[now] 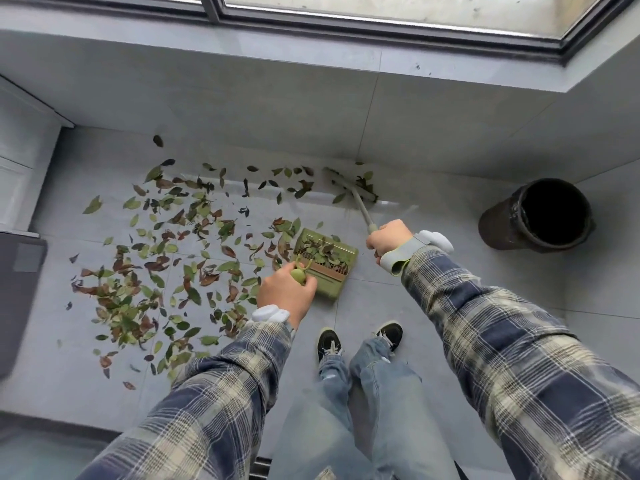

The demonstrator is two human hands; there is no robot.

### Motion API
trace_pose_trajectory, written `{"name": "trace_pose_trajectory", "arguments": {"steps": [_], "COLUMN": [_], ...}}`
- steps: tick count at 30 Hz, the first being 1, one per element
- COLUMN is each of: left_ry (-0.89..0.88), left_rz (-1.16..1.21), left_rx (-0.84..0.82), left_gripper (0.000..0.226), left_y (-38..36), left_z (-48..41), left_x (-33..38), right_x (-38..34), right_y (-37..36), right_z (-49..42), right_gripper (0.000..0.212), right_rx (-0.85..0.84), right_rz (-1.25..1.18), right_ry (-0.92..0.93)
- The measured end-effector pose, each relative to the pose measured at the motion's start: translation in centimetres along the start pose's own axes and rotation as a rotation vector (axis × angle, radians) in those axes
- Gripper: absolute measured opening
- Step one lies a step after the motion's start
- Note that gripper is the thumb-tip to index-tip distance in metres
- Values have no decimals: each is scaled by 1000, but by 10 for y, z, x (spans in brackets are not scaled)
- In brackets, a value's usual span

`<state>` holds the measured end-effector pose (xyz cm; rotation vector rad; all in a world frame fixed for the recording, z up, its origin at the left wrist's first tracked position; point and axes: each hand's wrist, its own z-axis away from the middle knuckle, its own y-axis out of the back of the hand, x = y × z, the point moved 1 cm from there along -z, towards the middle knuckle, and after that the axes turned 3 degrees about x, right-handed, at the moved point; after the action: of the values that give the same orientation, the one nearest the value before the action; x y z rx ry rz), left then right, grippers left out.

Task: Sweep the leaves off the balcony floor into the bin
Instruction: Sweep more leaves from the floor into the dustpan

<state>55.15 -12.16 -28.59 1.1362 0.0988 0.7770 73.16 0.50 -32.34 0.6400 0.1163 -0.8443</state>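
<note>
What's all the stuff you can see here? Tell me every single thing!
floor: one, grey tiles, everywhere underfoot
dustpan: one, green, centre of the floor
leaves: many, green and brown, scattered left and centre, some in the dustpan
broom: one, pale handle, head at the floor's far edge
bin: one, dark, far right
window: one, dark frame, top
cabinet: one, white, far left
shoes: two, black and white, bottom centre
left hand: one, grips the dustpan's handle
right hand: one, grips the broom's handle
</note>
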Motion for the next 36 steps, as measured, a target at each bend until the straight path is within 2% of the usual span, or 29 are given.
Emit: {"name": "trace_pose_trajectory", "arguments": {"steps": [1, 4, 5, 6, 8, 10, 13, 17, 22, 26, 29, 32, 36], "left_ry": [1, 9, 12, 9, 16, -1, -2, -6, -4, -4, 1, 0, -10], "left_rz": [8, 38, 47, 51, 45, 43, 35, 24, 41, 30, 16, 3, -15], "left_rx": [-2, -13, -16, -18, -16, -12, -6, 8, 13, 6, -11, -23, -17], "left_gripper": [16, 16, 17, 19, 21, 23, 23, 24, 23, 23, 22, 20, 20], "left_y": [0, 3, 3, 2, 1, 0, 0, -1, 2, 4, 4, 4, 4], "left_z": [-1, -3, -3, -2, -1, 1, 1, 3, 3, 4, 3, 2, 4], "left_x": [0, 1, 2, 3, 0, 2, 3, 6, 5, 6, 7, 8, 8], "right_x": [-2, -7, -8, -9, -14, -17, -25, -24, -6, 9, 3, -19, -31], "right_y": [0, 9, 14, 19, 27, 42, 52, 50, 25, 17, 32, 58, 72], "right_z": [4, 29, 36, 44, 52, 58, 65, 60, 51, 64, 73, 82, 86], "right_gripper": [17, 19, 10, 10, 24, 22, 4, 26, 22, 10, 10, 20, 6], "right_rx": [-16, -56, -71, -92, -124, -113, -100, -66, 16, -45, -101, -157, -106], "right_rz": [25, 112, 118, 105, 88, 56, 66, 64, 169, 310, 402, 383, 389], "right_ry": [-1, -34, -27, -13, 10, 34, 48, 60, 53, 16, 11, 56, 81]}}
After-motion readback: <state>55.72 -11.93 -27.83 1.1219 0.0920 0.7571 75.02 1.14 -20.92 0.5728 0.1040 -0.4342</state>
